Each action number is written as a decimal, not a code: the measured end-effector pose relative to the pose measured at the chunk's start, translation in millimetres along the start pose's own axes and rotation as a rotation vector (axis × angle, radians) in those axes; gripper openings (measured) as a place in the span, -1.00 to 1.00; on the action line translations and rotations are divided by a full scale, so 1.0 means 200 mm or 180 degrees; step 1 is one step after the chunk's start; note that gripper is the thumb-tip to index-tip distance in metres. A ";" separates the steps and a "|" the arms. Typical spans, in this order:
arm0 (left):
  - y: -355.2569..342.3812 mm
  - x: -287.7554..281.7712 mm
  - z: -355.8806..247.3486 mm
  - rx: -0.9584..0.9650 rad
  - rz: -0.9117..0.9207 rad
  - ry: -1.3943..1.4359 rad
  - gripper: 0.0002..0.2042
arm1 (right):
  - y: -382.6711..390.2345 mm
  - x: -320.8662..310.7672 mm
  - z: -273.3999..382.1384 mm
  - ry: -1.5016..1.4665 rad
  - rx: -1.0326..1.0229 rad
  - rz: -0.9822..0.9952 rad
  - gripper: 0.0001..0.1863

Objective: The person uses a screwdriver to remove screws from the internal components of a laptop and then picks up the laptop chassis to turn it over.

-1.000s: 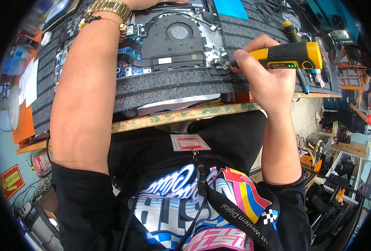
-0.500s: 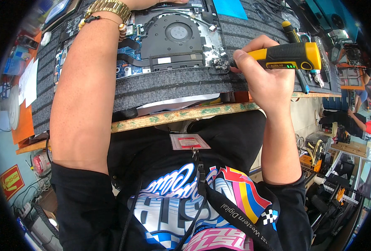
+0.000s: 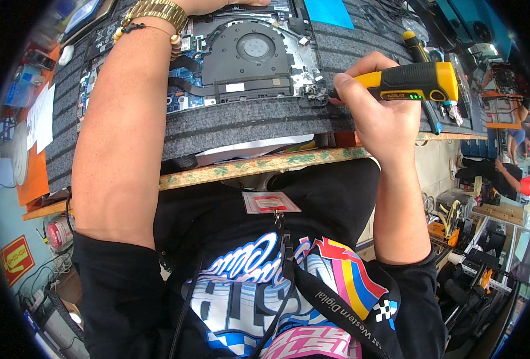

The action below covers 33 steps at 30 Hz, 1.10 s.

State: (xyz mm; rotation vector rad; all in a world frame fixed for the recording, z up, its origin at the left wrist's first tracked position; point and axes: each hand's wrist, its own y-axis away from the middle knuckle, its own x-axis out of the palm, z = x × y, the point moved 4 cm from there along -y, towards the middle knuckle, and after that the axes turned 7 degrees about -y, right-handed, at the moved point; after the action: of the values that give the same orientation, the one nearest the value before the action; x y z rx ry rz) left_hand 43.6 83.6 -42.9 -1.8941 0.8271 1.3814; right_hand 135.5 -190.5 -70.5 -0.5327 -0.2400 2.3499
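An opened laptop (image 3: 247, 72) lies on a grey striped mat, its fan, ribbon cables and blue circuit boards exposed. Across its left part reaches my left arm, and my left hand (image 3: 217, 5) rests at the laptop's far side, cut off by the upper edge. Its visible fingers look stretched out over the laptop, with nothing seen in them. My right hand (image 3: 381, 110) is closed round a yellow and black electric screwdriver (image 3: 408, 82) with small green lights. The tool points left at the laptop's near right corner; its tip is hidden behind my fingers.
Right of my hand lie another yellow and black screwdriver (image 3: 417, 45) and a blue-tipped tool (image 3: 433, 119). A blue sheet (image 3: 329, 13) sits beyond the laptop. The worn wooden table edge (image 3: 265, 163) runs before my lap. At far right is another person (image 3: 507, 173).
The screwdriver's rear end has dipped very slightly in my right hand. My left hand and the laptop stay where they were.
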 end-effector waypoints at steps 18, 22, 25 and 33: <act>0.00 0.00 0.00 -0.0035 -0.0001 -0.0017 -0.16 | 0.01 -0.01 -0.01 0.0087 -0.0187 0.0006 -0.86; 0.00 0.00 0.00 -0.0044 -0.0013 -0.0066 -0.14 | 0.01 -0.02 0.00 0.0078 -0.0158 0.0009 -0.86; 0.00 0.01 0.00 -0.0040 -0.0036 -0.0061 -0.14 | 0.01 -0.02 -0.01 0.0053 -0.0177 0.0031 -0.86; 0.00 0.00 -0.01 -0.0051 0.0018 -0.0068 -0.14 | 0.02 -0.02 0.00 0.0075 -0.0098 0.0000 -0.87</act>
State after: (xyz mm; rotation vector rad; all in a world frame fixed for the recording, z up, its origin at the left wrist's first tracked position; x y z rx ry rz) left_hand 44.5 82.9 -43.2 -1.8874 0.8139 1.4132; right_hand 136.2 -196.9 -71.0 -0.5750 -0.2658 2.3418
